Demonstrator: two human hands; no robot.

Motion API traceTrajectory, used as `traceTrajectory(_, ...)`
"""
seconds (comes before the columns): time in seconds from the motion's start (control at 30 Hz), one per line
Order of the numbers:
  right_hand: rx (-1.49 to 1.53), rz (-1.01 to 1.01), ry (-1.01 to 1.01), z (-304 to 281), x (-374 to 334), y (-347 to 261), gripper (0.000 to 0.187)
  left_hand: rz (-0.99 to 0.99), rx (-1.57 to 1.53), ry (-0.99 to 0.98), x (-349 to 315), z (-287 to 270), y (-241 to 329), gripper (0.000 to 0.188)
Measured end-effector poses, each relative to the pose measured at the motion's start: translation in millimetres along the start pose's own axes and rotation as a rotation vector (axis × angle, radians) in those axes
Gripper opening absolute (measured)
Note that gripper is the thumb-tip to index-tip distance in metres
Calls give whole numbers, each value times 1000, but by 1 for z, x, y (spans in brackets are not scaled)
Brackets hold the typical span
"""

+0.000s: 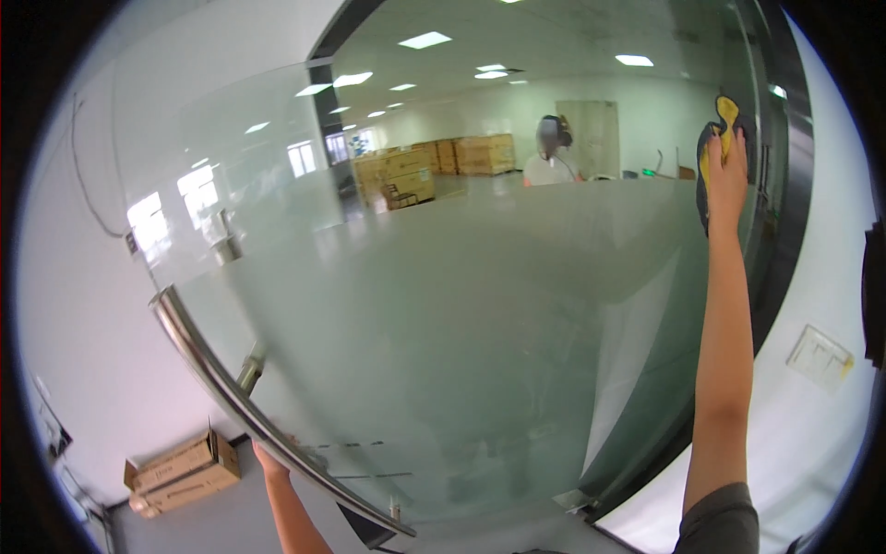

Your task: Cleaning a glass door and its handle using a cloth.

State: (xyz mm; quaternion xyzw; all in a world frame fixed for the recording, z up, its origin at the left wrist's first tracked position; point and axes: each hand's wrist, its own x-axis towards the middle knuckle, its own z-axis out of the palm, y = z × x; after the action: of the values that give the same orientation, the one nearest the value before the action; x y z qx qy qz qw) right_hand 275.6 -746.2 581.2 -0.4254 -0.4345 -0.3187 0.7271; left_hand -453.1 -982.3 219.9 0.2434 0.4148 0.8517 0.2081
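Observation:
A large glass door (443, 305), frosted across its lower part and see-through above, fills the middle of the view. My right arm reaches up along its right side, and my right hand (727, 175) presses a yellow and dark grey cloth (727, 111) against the glass, fingers closed over it. A long curved metal door handle (208, 365) runs down the left edge of the door. Low on that bar, my left hand (269, 459) grips it; its fingers are partly hidden behind the metal.
An open cardboard box (185, 471) lies on the grey floor by the left wall. A white wall switch plate (820, 357) is at the right. Through the glass show stacked wooden crates (397, 175), a chair and ceiling lights, with a reflected figure (552, 152).

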Motion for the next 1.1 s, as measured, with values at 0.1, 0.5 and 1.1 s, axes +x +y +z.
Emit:
traceTrajectory(0.1,4,-220,-37,-1,-21,-71,46,2,56,-38,-4,-8,1,27)
traceTrajectory(0.5,493,-880,-132,20,-120,-362,42,45,106,-137,-4,-2,-3,50)
traceTrajectory(1.1,465,-1313,-332,4,-206,-459,38,34,176,-168,8,-27,-12,53)
